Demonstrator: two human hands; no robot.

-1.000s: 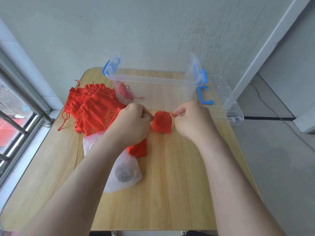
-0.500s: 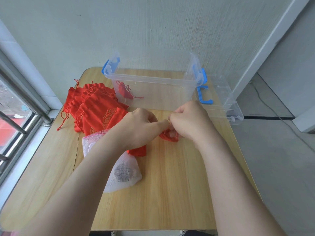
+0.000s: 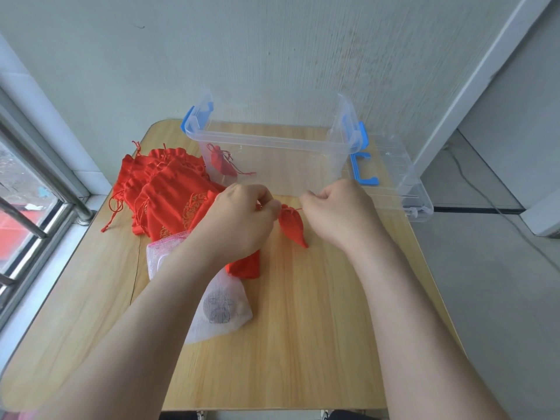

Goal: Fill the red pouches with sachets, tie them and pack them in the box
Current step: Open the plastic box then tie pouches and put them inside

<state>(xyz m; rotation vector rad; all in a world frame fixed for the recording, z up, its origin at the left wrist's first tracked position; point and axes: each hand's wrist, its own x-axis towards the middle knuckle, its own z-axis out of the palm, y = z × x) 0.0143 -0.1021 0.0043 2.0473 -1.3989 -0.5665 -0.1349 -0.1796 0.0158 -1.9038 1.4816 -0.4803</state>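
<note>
Pinching the strings (image 3: 298,209) of a small red pouch (image 3: 292,228), the left hand (image 3: 239,221) and right hand (image 3: 339,213) are holding it between them, near the clear box (image 3: 266,141).

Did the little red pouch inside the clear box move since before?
No. The pouch lies at the same left end of the box as before, and the box has not shifted on the table.

L hand (image 3: 239,221) hides pouch (image 3: 293,227) cord end; mesh bag (image 3: 225,310) print blurred.
</note>
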